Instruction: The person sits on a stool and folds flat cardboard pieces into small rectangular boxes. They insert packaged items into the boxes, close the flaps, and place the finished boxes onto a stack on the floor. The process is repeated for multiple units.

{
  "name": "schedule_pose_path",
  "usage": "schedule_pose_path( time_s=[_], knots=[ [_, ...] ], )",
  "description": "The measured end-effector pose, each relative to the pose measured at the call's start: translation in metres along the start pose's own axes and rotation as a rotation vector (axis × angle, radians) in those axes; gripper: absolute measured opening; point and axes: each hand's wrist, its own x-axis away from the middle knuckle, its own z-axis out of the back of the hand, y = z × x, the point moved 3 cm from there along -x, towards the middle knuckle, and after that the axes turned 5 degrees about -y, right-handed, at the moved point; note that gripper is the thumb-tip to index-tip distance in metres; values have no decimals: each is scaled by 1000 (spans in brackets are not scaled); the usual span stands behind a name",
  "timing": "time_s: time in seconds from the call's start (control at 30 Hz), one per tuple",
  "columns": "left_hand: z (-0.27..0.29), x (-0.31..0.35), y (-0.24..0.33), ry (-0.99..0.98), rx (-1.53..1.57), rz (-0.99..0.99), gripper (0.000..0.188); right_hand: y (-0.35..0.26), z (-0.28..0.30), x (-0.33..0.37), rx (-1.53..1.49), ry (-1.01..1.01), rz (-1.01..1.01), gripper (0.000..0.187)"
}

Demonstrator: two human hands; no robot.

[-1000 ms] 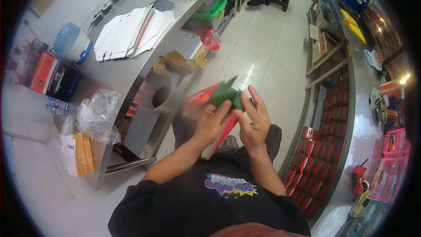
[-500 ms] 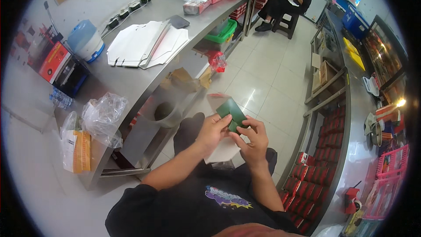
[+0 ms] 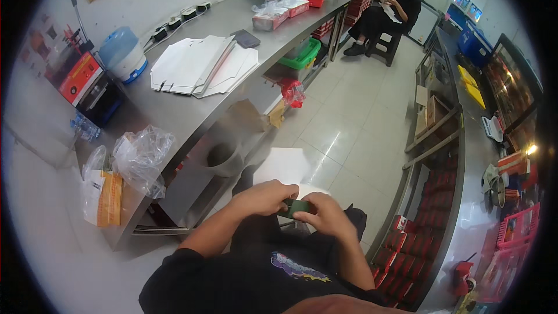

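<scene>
In front of my body, both hands are closed on a carton blank with a green panel (image 3: 295,207) between them. My left hand (image 3: 266,199) grips the panel's left side, its fingers bent over the edge. On the right side, my right hand (image 3: 326,215) pinches the panel with the thumb along the near face. White card (image 3: 282,163) spreads out beyond my hands, over my lap; whether it is one piece with the green panel I cannot tell. My fingers hide part of the green panel.
Flat white carton blanks (image 3: 189,64) lie on the steel table (image 3: 139,104) at left, beside a phone (image 3: 246,38). A clear bin (image 3: 224,157) stands by my left leg. Red cartons (image 3: 412,250) fill the shelf at right. Another person (image 3: 398,3) sits on a stool at the back.
My hands have come lower and closer to my body. The green panel, upright before, now shows as a narrow folded strip, and the white card lies farther out.
</scene>
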Motion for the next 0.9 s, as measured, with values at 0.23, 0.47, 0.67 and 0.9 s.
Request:
schedule_pose_path(
  time_s=[0.23,0.47,0.67,0.9],
  knots=[
    [-31,-6,-27,408,16,-204,44,6,-30,-24,181,-152,-203,41],
    [-57,-20,-26,691,1551,109,62,7,-8,-30,169,260,-50,28],
    [-67,-31,-43,692,1460,-113,62,-9,-18,-36,381,299,104,27],
    [-58,-29,-39,720,1472,-163,59,-9,-21,-39,392,374,167,28]
  ],
)
